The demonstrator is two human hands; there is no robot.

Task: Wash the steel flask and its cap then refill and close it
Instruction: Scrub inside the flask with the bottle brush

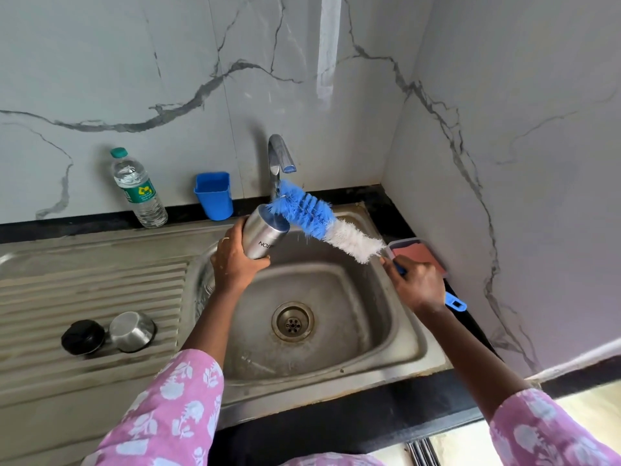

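Scrub stage: steel flask (265, 238), centre frame over sink (373, 317), clamped in left hand (235, 260); right hand (416, 285) fingers curled round bottle brush (312, 216) at flask mouth. Lower left: black cap (82, 337). Likely outstanding: rinse, refill, closing.

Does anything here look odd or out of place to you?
Nothing spilled or broken. One oddity: the steel flask, gripped by the left hand, is tilted with its lettering upside down, so it seems inverted. The right hand holds the brush against its upper end. The black cap and steel cup sit on the draining board.
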